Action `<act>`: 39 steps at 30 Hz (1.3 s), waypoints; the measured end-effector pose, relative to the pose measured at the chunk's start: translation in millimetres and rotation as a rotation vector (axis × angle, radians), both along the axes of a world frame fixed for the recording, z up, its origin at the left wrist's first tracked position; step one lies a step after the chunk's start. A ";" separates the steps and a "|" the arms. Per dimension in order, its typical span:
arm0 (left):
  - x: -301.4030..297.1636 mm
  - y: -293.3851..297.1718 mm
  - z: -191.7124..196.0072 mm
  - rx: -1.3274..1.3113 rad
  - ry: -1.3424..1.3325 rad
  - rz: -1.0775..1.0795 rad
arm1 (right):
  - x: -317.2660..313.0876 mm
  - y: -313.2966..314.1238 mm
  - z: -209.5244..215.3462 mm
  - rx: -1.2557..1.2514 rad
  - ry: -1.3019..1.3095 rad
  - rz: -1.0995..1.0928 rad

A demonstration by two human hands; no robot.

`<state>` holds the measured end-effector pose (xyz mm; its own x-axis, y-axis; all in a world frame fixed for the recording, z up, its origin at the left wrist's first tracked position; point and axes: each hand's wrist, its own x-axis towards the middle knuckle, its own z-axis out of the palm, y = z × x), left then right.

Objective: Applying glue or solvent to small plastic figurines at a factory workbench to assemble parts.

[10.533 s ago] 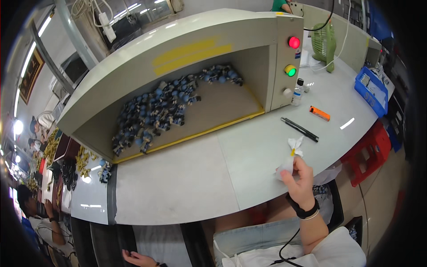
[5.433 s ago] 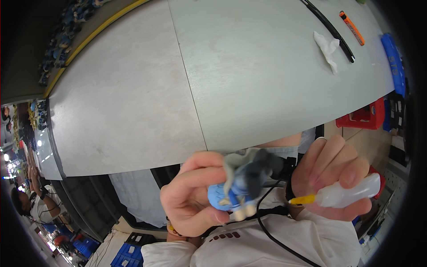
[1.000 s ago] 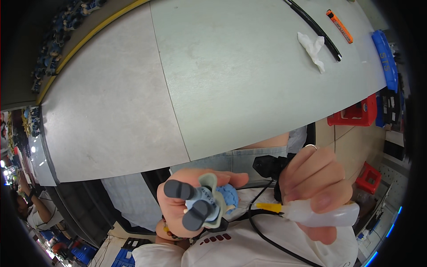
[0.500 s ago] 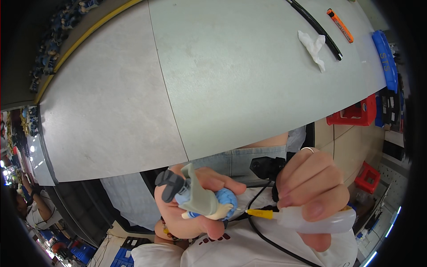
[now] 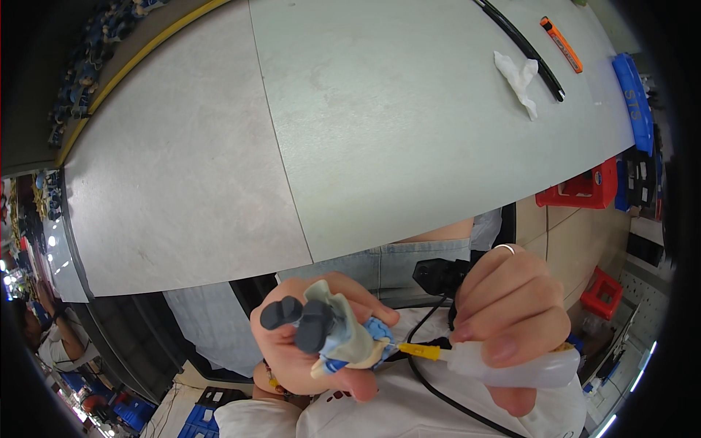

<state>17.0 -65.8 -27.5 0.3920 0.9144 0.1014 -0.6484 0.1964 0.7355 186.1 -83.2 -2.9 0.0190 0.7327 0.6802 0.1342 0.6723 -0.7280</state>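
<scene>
— What is being held nearest the camera?

— A small figurine [image 5: 337, 337], grey, cream and blue, is being gripped in the left hand [image 5: 310, 347], whose fingers are curled closed around it. Its two dark grey feet are being pointed up and to the left.

— And just right of the figurine?

— A clear squeeze bottle [image 5: 511, 365] is being clasped by the right hand [image 5: 511, 321], fingers wrapped tight over it. Its yellow nozzle [image 5: 420, 351] is being held against the figurine's blue part. A ring is being worn on that hand.

— What is lying beyond the figurine?

— The grey bench [image 5: 328, 131] is stretching above it, well apart from both hands. Far to the upper right of the figurine, a crumpled white tissue [image 5: 518, 77] is lying on the bench, just beside a long black pen-like tool [image 5: 522, 47]. An orange marker [image 5: 562, 44] is resting further right, and a blue tray [image 5: 634, 102] is sitting at the bench's edge.
</scene>
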 end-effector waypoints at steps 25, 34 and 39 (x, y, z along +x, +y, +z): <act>9.8 1.2 13.5 0.008 0.327 0.129 | 13.8 -0.9 18.3 -0.112 -0.123 0.129; 8.4 4.6 14.1 0.012 0.428 0.074 | 22.0 -7.1 4.7 0.030 0.114 -0.015; 11.4 3.1 20.5 0.004 0.355 0.045 | 27.6 10.3 -0.1 -0.252 -0.118 -0.725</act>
